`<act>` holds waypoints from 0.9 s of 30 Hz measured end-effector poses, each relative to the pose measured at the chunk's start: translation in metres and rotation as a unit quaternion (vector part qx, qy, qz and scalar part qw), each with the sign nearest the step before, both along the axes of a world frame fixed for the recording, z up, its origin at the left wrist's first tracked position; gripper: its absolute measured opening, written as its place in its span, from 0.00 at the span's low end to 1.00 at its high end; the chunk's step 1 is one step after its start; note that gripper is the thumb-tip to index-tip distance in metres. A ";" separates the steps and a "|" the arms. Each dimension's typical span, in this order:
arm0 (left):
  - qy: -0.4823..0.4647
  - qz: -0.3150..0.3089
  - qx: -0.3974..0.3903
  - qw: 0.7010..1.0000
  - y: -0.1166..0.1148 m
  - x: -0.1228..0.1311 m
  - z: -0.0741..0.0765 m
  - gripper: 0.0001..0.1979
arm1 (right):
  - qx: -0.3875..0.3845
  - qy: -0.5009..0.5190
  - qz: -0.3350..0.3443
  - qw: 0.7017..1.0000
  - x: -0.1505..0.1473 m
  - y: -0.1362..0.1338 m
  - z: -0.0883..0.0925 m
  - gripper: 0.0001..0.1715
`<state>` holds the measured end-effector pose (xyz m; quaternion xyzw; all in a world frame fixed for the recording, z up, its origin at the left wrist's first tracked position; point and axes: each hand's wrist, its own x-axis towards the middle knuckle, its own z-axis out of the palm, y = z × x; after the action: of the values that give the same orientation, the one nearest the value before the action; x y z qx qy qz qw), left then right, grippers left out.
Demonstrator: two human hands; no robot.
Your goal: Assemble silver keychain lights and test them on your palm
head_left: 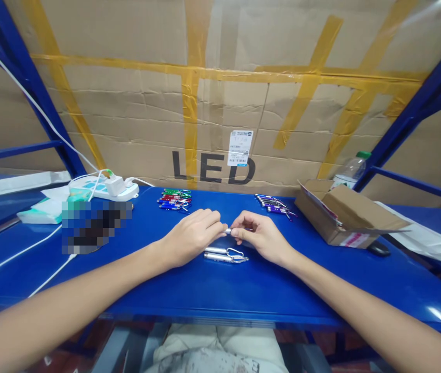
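My left hand (194, 235) and my right hand (258, 234) meet over the middle of the blue table (212, 290). Both pinch a small silver keychain flashlight (228, 230) between their fingertips, the left at one end and the right at the other. Two more silver flashlights with clips (226, 255) lie on the table just below my hands. A pile of green, red and blue flashlights (174, 199) lies behind my left hand. A pile of purple flashlights (275, 204) lies behind my right hand.
An open cardboard box (344, 217) sits at the right, a plastic bottle (350, 170) behind it. A white power strip with a charger (105, 187) and cables lie at the left, beside tissue packs (45, 210). A taped cardboard wall marked LED (212, 168) backs the table.
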<state>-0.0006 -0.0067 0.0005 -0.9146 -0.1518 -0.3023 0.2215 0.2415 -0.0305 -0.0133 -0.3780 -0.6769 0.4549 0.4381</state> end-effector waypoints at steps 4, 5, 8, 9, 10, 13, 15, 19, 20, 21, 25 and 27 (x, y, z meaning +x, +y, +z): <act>-0.022 -0.006 -0.093 0.995 0.002 -0.001 -0.005 0.15 | 0.061 -0.064 -0.023 0.996 0.002 -0.004 0.000 0.13; -0.030 -0.008 -0.110 0.993 0.003 -0.001 -0.006 0.15 | 0.072 -0.079 -0.020 0.994 0.003 -0.004 0.000 0.11; -0.061 -0.016 -0.159 0.985 0.004 0.000 -0.008 0.13 | 0.120 -0.123 -0.017 0.985 0.007 -0.005 0.001 0.08; -0.070 -0.021 -0.174 0.982 0.004 0.000 -0.009 0.12 | 0.139 -0.138 -0.021 0.981 0.008 -0.005 0.002 0.08; -0.076 -0.028 -0.185 0.979 0.004 0.000 -0.009 0.11 | 0.154 -0.150 -0.024 0.976 0.008 -0.005 0.002 0.08; -0.078 -0.045 -0.182 0.979 0.003 0.000 -0.008 0.11 | 0.151 -0.157 -0.023 0.976 0.007 -0.006 0.002 0.12; -0.062 -0.045 -0.136 0.988 0.002 0.001 -0.007 0.12 | 0.094 -0.125 -0.008 0.988 0.005 -0.007 0.001 0.15; -0.027 -0.030 0.004 0.999 0.001 0.002 -0.002 0.14 | -0.048 -0.032 0.037 0.998 0.003 -0.006 0.002 0.25; -0.024 -0.030 0.030 0.999 0.001 0.002 -0.001 0.13 | -0.069 -0.014 0.046 0.996 0.003 -0.005 0.003 0.26; -0.025 -0.032 0.050 0.998 0.001 0.002 0.000 0.12 | -0.084 0.001 0.053 0.995 0.003 -0.005 0.003 0.27; -0.040 -0.046 0.035 0.998 0.001 0.001 0.000 0.11 | -0.090 0.010 0.065 0.994 0.005 -0.002 0.005 0.27; -0.058 -0.050 -0.035 0.996 0.002 0.000 -0.002 0.12 | -0.054 -0.014 0.049 0.997 0.005 -0.002 0.004 0.26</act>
<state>-0.0003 -0.0044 -0.0018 -0.9092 -0.1287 -0.3603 0.1643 0.2464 -0.0322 -0.0090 -0.3740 -0.6748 0.5065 0.3849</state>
